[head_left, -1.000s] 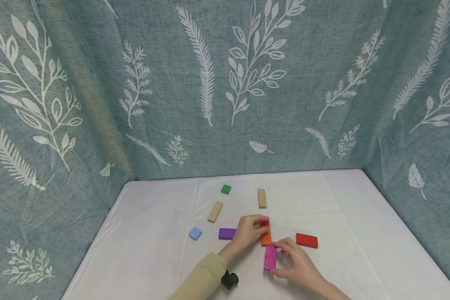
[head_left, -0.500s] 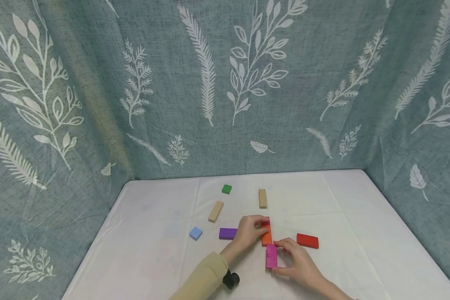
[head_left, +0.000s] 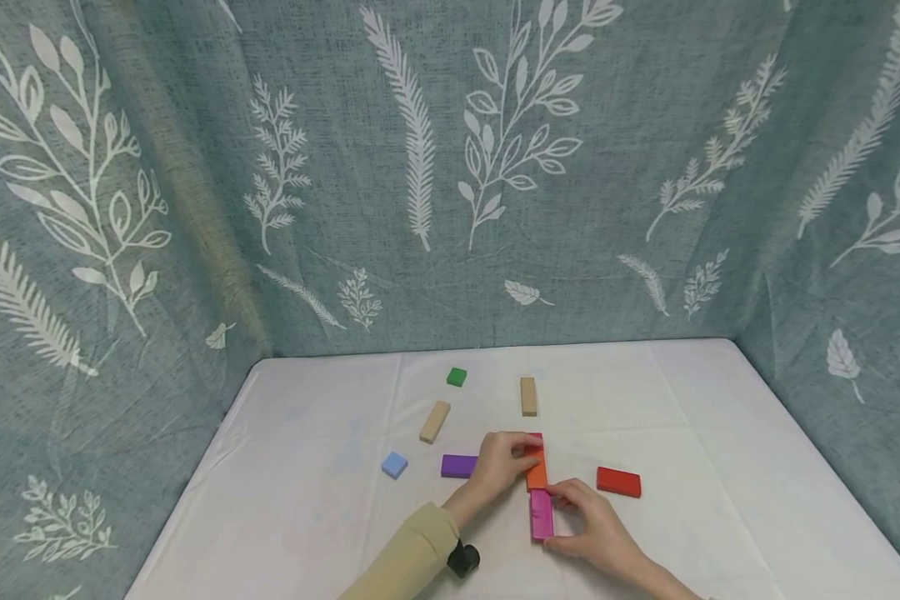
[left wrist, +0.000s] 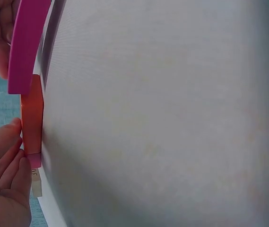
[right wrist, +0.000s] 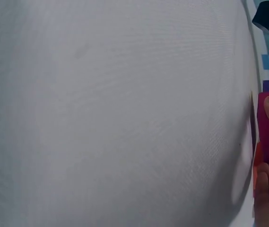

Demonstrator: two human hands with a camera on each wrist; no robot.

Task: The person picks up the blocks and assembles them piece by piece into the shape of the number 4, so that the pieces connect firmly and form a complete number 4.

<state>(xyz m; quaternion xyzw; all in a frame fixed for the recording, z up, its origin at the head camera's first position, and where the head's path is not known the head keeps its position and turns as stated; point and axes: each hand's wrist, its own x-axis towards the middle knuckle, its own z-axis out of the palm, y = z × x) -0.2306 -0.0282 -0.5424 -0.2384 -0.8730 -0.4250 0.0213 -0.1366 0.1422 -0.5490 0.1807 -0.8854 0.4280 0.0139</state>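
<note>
In the head view my left hand (head_left: 498, 460) holds an orange block (head_left: 536, 477) that lies lengthwise away from me. A pink-red block (left wrist: 33, 161) sits against its far end, right under the left fingertips, mostly hidden by them from above. My right hand (head_left: 587, 525) pinches a magenta block (head_left: 542, 515) by its two ends, thumb at the near end and fingers at the far end. The left wrist view shows this magenta block raised off the cloth, its far end overlapping the orange block's near end. Its lengthwise line roughly continues that of the orange block.
A red block (head_left: 618, 482) lies to the right, a purple block (head_left: 459, 466) left of the left hand, partly covered by it. Farther out are a light blue block (head_left: 394, 465), a green block (head_left: 457, 377) and two plain wooden blocks (head_left: 528, 397). Black wrist gear (head_left: 463, 559) sits under the left sleeve.
The magenta block has shifted slightly left relative to the orange block. Both hands keep their hold, and the whole head view has drifted a little.
</note>
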